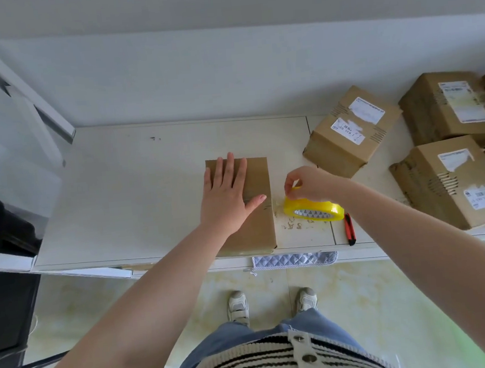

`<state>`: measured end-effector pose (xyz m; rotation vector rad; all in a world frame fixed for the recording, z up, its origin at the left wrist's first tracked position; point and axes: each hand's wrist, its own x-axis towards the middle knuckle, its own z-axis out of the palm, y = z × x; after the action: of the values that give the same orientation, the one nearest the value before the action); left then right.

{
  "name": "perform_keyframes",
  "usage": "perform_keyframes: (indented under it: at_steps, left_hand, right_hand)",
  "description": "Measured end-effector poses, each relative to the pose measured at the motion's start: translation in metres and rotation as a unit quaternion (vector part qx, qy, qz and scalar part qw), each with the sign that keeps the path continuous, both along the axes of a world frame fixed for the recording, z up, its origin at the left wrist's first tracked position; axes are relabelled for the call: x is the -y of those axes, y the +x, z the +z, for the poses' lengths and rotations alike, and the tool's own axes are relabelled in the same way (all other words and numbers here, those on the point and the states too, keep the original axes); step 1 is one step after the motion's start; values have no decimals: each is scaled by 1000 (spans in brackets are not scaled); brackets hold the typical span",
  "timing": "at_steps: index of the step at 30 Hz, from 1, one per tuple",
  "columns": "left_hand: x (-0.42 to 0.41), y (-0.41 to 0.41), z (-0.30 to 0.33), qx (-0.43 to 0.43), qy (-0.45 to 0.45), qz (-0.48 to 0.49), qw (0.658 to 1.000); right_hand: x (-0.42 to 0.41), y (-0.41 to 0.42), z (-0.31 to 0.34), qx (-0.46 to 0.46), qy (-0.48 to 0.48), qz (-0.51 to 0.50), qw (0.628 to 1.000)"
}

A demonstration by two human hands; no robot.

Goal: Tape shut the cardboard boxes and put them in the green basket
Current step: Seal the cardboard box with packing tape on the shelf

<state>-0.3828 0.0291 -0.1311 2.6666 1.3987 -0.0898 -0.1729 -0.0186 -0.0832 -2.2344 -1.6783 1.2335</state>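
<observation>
Beside the tape roll (314,209), a red cutter (350,229).

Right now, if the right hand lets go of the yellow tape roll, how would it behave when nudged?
The yellow tape roll looks tilted against the table, so it would probably drop flat rather than roll. Its smooth ring seems rigid and light, likely sliding easily. The right hand pinches its top edge; the left hand presses the cardboard box.

Bright, even daylight with soft, faint shadows; wide-angle bending curves the far wall and edges; slightly soft focus throughout.
</observation>
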Motion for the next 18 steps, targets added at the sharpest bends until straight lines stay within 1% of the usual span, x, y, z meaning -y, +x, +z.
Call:
perform_keyframes:
  at_steps: [4,7,8,9,10,11,12,13,14,15,16,18]
  left_hand:
    - [0,1,0,-16,-14,3,1000]
    - [5,5,12,-48,-3,4,999]
    - [10,8,20,-32,9,-4,999]
    - [16,13,28,15,6,-17,1000]
    - [24,20,37,100,-32,-24,994]
    - [32,27,49,203,-106,-20,973]
    - [40,34,61,298,-189,-12,935]
    - [48,39,72,366,-247,0,897]
    - [55,44,80,408,-269,19,872]
    - [59,47,86,438,-268,44,857]
    - [59,49,91,462,-258,71,846]
    - [52,48,103,489,-242,118,830]
  right_hand:
    - [32,4,3,-6,17,-73,997]
    - [60,9,12,-56,47,-155,985]
    - [67,9,17,-75,71,-186,977]
    - [74,7,22,-90,101,-213,968]
    - [79,4,28,-102,129,-236,958]
    - [83,-1,34,-115,155,-255,947]
    - [85,-7,40,-135,182,-271,935]
    - [86,-13,45,-160,209,-286,921]
    - [87,-19,50,-186,233,-298,907]
    - [87,-26,56,-206,251,-306,895]
    - [86,-31,60,-220,266,-308,887]
    - [85,-41,64,-228,287,-293,883]
